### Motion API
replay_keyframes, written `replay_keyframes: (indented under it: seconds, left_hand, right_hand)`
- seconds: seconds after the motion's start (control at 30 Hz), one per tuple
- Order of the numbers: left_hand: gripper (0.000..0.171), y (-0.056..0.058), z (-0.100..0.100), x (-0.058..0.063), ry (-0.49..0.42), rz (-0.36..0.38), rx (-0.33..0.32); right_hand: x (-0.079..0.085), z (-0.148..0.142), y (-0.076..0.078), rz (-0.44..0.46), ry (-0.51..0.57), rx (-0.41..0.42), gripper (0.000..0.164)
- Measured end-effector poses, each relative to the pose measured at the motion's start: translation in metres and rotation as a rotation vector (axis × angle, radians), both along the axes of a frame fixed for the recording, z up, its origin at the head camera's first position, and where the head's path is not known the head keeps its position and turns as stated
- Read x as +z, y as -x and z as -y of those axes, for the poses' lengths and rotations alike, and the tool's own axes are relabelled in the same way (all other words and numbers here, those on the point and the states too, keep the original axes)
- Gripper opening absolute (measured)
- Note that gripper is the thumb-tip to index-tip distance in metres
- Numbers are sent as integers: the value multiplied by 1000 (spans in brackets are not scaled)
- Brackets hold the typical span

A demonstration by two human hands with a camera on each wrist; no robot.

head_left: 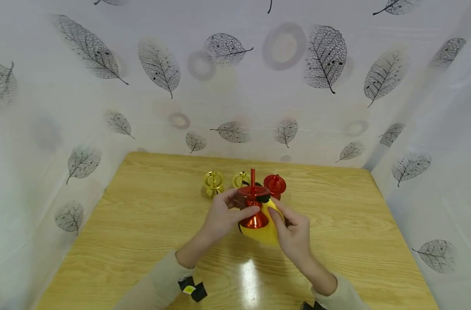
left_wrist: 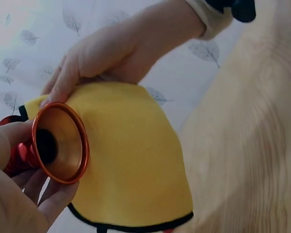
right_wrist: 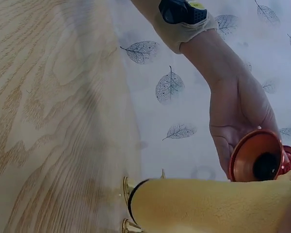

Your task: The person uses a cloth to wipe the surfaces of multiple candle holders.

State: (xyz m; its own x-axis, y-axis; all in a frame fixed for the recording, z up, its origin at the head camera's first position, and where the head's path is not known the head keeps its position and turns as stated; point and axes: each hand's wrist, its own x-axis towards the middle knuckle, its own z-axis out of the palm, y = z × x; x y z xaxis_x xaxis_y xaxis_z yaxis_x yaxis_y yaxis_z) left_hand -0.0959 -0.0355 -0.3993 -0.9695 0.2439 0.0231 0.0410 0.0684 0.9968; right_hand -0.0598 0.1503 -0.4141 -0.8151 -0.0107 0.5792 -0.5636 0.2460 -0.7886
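Observation:
A shiny red metal candle holder point(head_left: 254, 220), with a flared base, a round dish and a thin upright rod, is held above the table in my left hand point(head_left: 223, 219). Fingers and thumb curl around its stem and base. My right hand point(head_left: 295, 234) pinches a yellow cloth point(left_wrist: 131, 155) with black edging against the holder's right side. In the left wrist view the cloth hangs down beside the hollow base point(left_wrist: 68, 141). Part of the cloth is hidden behind the holder in the head view.
Beyond the hands, two gold candle holders, one at the left point(head_left: 213, 183) and one in the middle point(head_left: 239, 179), stand near the back of the wooden table point(head_left: 161, 202). Another red candle holder point(head_left: 275, 184) stands to their right. A leaf-patterned curtain point(head_left: 235, 103) encloses the table.

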Motion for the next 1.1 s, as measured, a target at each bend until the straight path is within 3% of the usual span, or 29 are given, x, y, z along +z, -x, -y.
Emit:
replay_keyframes:
  seconds: [0.13, 0.33, 0.5, 0.73, 0.83, 0.97, 1.1]
  left_hand:
    - [37, 4, 2, -4, 38, -36, 34]
    - [35, 1, 5, 3, 55, -4, 22]
    - [30, -2, 7, 11, 11, 0, 2]
    - [42, -2, 10, 13, -160, 181, -50]
    - [46, -2, 9, 13, -194, 213, -80]
    - [47, -2, 8, 11, -183, 204, -90]
    - [45, -1, 5, 6, -97, 138, -41]
  right_hand:
    - [-1, 0, 0, -28, -75, -29, 31]
    - [5, -5, 0, 126, -3, 35, 30]
    - [6, -9, 1, 155, 33, 78, 30]
    - [5, -12, 2, 206, 84, 111, 28]
    - [4, -11, 2, 207, 93, 116, 28]
    - [3, -10, 3, 198, 101, 124, 28]
    - [2, -7, 0, 165, 46, 91, 29]
